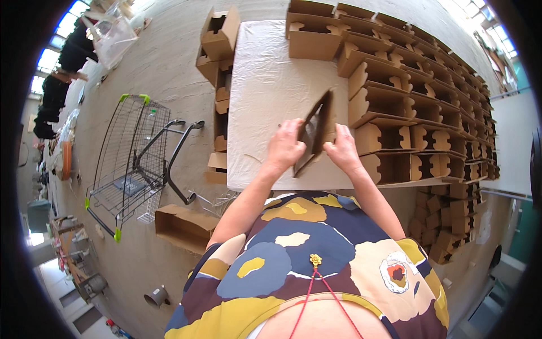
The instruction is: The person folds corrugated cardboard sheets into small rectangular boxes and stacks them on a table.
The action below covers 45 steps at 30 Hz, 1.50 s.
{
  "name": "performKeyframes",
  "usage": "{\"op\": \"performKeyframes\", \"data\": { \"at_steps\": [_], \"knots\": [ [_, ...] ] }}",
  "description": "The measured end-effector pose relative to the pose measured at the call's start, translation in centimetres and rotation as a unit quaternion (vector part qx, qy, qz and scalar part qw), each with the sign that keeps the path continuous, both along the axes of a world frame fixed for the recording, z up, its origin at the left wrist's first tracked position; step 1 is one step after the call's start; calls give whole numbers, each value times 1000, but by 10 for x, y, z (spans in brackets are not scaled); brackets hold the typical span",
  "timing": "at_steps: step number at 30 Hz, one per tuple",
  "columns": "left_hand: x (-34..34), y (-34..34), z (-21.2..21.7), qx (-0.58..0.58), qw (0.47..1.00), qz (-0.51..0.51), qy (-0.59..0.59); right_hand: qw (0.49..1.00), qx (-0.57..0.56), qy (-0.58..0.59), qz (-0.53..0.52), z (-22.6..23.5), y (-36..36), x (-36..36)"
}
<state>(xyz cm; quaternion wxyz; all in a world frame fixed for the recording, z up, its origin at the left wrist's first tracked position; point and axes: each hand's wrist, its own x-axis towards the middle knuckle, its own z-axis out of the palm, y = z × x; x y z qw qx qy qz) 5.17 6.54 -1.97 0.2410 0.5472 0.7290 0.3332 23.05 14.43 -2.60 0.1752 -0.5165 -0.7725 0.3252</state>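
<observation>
Between my hands, above the white-covered table (265, 73), stands a partly flattened brown cardboard box (323, 121), tilted, with a narrow dark gap between its walls. My left hand (286, 146) grips its left edge, fingers closed round the board. On the opposite edge my right hand (342, 148) is closed too, thumb toward the gap. Right of my hands, rows of open cardboard boxes (387, 104) with notched flaps stand stacked on the table. The far side of the held box is hidden from me.
A wire shopping cart (127, 164) with green corners stands on the floor at left. More cardboard boxes (219, 37) line the table's left side. An open box (183, 226) lies on the floor near my left elbow. Loose boxes (437, 217) are piled below right.
</observation>
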Motion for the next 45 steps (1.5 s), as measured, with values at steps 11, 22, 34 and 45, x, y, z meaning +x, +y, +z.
{"op": "performKeyframes", "data": {
  "at_steps": [11, 22, 34, 45],
  "knots": [
    [11, -16, 24, -11, 1000, -3, 20, 998, -33, 28, 35, 6, 7, 11],
    [-67, -43, 38, 51, 989, 137, 32, 984, -79, -15, 157, 64, -27, -15],
    [-35, -39, 37, 131, 966, 105, 196, 992, -35, -37, 112, 13, -6, -14],
    [19, -32, 53, -169, 932, -303, 110, 994, -54, -41, 89, 17, -8, -17]
  ]
}}
